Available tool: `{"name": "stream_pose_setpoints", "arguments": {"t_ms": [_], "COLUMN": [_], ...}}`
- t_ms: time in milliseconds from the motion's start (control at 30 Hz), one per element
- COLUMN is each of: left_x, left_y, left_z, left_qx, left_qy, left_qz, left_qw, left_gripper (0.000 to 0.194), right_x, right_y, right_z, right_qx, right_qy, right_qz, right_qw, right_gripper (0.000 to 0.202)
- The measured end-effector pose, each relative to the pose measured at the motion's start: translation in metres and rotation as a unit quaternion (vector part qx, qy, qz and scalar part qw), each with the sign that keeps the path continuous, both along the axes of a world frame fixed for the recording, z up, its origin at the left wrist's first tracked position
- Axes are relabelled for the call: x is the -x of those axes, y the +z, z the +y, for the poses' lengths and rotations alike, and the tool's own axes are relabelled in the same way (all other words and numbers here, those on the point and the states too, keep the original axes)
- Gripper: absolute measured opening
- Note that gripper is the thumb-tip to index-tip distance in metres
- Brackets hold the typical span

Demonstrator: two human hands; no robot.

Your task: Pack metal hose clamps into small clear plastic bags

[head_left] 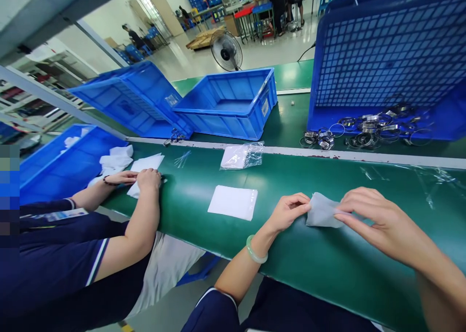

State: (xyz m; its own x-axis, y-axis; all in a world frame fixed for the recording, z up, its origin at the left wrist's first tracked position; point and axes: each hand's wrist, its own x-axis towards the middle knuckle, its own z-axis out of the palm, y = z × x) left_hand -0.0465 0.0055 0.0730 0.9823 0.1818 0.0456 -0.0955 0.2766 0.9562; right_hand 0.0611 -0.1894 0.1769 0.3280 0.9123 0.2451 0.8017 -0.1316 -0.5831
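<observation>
A small translucent white bag [322, 210] is stretched between my two hands, just over the green table. My left hand [289, 211], with a pale green bangle on the wrist, pinches its left edge between thumb and fingers. From the other side my right hand [376, 218] grips the right edge, thumb below and fingers above. Whether anything lies inside the bag I cannot tell. To the left of my left hand lies a flat stack of white bags [233, 202]. Behind that stack rests a clear plastic packet [242, 156] with white content.
Metal ring-shaped parts [367, 130] spill from a tipped blue crate [386, 55] at the back right. A blue bin [225, 121] stands behind the table's pale edge strip. At left, a co-worker's hands [147, 179] handle white sheets. Clear plastic strips [431, 189] lie on the right.
</observation>
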Motion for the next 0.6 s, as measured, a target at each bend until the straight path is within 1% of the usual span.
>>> {"name": "stream_pose_setpoints", "arguments": {"t_ms": [33,100,133,167,200,267,333,367,400,433,500,533,600], "left_x": [0.001,0.004,0.005,0.006,0.007,0.01,0.013,0.016,0.019,0.024,0.037,0.046,0.066], "left_y": [0.001,0.0,-0.001,-0.002,-0.004,-0.007,-0.009,-0.01,-0.01,-0.009,-0.007,-0.006,-0.004], "left_z": [0.0,0.001,0.001,0.002,0.002,0.002,0.0,-0.001,-0.002,-0.002,-0.001,0.0,0.004], "left_qx": [-0.007,-0.023,-0.029,-0.032,-0.032,-0.024,-0.032,-0.05,-0.077,-0.109,-0.177,-0.212,-0.29], "left_qy": [0.01,0.026,0.034,0.04,0.045,0.054,0.062,0.066,0.07,0.075,0.089,0.098,0.115], "left_qz": [0.001,0.009,0.011,0.012,0.008,-0.016,-0.055,-0.074,-0.092,-0.104,-0.115,-0.116,-0.111], "left_qw": [1.0,0.999,0.999,0.999,0.998,0.998,0.996,0.994,0.99,0.986,0.973,0.965,0.944], "left_gripper": [0.028,0.027,0.027,0.027,0.026,0.027,0.041,0.049,0.053,0.052,0.042,0.036,0.026], "right_x": [-0.002,-0.006,-0.008,-0.01,-0.011,-0.01,-0.004,0.001,0.007,0.013,0.026,0.031,0.041], "right_y": [-0.005,-0.02,-0.029,-0.039,-0.05,-0.07,-0.084,-0.089,-0.092,-0.093,-0.094,-0.095,-0.098], "right_z": [-0.006,-0.02,-0.027,-0.034,-0.039,-0.047,-0.049,-0.048,-0.046,-0.044,-0.043,-0.044,-0.05], "right_qx": [-0.01,-0.013,-0.002,0.013,0.025,0.023,0.011,0.016,0.031,0.052,0.095,0.112,0.131], "right_qy": [-0.041,-0.119,-0.143,-0.149,-0.136,-0.088,-0.05,-0.042,-0.039,-0.036,-0.032,-0.036,-0.058], "right_qz": [0.011,0.053,0.084,0.121,0.162,0.243,0.295,0.308,0.314,0.315,0.307,0.295,0.253], "right_qw": [0.999,0.991,0.986,0.981,0.977,0.966,0.954,0.95,0.948,0.947,0.946,0.948,0.957], "right_gripper": [0.009,0.027,0.038,0.047,0.056,0.069,0.077,0.08,0.081,0.081,0.079,0.074,0.059]}}
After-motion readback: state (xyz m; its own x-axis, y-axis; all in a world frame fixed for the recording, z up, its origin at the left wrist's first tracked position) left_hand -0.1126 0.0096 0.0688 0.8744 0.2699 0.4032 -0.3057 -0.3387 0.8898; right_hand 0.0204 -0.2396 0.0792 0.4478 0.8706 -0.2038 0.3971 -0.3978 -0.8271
